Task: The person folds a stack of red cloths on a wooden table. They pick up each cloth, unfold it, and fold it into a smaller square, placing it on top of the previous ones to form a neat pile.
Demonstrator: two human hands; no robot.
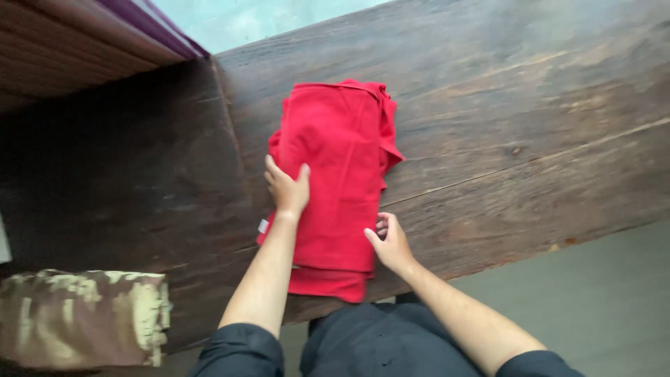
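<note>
Nearest the camera, the right hand [389, 243] is curling its fingers under the side edge of the folded red garment [335, 174], its grip pinching that edge — likely to keep the layers aligned. The left hand [286, 187] is lying flat, fingers spread, pressing the cloth down so the fold is holding. The garment is resting on the dark wooden surface [523, 139], its near end overhanging the edge. Its kind is hard to judge — folded layers are hiding the shape.
</note>
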